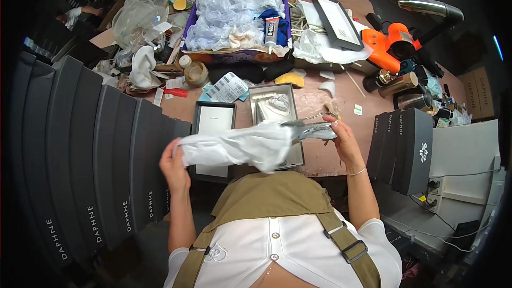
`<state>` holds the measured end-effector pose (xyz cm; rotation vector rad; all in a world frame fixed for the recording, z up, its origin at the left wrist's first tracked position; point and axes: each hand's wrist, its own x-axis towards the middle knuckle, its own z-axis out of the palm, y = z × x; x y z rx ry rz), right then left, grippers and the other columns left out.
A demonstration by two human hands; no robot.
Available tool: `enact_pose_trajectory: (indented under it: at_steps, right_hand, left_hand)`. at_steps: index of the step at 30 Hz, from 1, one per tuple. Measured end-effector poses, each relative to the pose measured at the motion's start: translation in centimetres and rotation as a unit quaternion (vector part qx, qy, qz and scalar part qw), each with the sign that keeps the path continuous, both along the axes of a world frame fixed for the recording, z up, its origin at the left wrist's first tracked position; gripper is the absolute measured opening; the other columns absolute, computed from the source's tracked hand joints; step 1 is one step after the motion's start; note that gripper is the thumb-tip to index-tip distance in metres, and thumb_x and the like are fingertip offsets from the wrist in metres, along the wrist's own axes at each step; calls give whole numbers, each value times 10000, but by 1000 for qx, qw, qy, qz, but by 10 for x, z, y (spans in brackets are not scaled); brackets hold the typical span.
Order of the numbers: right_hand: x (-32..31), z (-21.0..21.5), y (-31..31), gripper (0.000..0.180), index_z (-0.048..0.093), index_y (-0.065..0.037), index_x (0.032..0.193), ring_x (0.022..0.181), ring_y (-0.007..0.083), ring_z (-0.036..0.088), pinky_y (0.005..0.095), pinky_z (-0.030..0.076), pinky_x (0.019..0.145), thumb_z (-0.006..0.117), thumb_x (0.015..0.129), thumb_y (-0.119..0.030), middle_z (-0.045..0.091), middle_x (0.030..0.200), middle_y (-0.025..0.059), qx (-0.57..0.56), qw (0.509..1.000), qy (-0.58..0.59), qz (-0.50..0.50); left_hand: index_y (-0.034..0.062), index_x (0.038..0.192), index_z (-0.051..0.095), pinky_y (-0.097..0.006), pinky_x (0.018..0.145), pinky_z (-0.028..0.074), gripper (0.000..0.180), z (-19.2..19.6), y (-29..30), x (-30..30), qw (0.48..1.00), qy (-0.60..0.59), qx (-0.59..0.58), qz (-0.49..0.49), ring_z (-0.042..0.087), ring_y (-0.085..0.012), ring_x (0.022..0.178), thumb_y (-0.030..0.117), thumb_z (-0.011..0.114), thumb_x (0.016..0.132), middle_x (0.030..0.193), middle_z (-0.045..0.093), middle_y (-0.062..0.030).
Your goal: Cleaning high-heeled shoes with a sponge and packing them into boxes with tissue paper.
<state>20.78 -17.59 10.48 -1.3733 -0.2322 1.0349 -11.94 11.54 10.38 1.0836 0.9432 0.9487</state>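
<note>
My left hand (pixel 175 165) is closed on one end of a soft white wrapper (pixel 234 148), thin cloth or paper, stretched across in front of me. At its other end, my right hand (pixel 345 141) grips a shiny silver shoe (pixel 318 131) with a chain-like strap; the wrapper hides part of that shoe. Beneath them stands an open grey shoe box (pixel 257 92), with a pale shoe-like item (pixel 279 103) and white lining inside. A dark box lid (pixel 200 111) with a white inside lies to its left, partly covered by the wrapper.
Tall stacks of dark shoe boxes (pixel 112 154) flank my left; a smaller stack (pixel 394 144) stands right. Behind are a purple-edged tray (pixel 288 16) of crumpled plastic, a glue tube (pixel 272 32), a jar (pixel 196 73), an orange heat tool (pixel 384 48) and another lid (pixel 314 8).
</note>
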Motion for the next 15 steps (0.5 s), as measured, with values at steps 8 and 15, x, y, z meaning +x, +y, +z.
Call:
enact_pose_trajectory:
  at_steps: [8,15]
  right_hand:
    - [-52,-16,47,414,473,11,1320,1090,112,504,261,387,957,557,940,-131,554,1203,54,47,985,-105,-130]
    - [-104,1,81,449,514,3,1280,1111,172,536,315,423,952,652,887,-166,598,1167,93,131,924,-244,263]
  left_hand:
    - [11,1093,638,-445,934,426,398,-62,21,22,560,586,415,-413,450,-355,1201,165,734,739,1173,547,-224]
    - [-12,1136,575,-317,759,554,563,-60,-36,95,855,-236,-450,-109,646,-241,922,494,555,889,1042,648,-143]
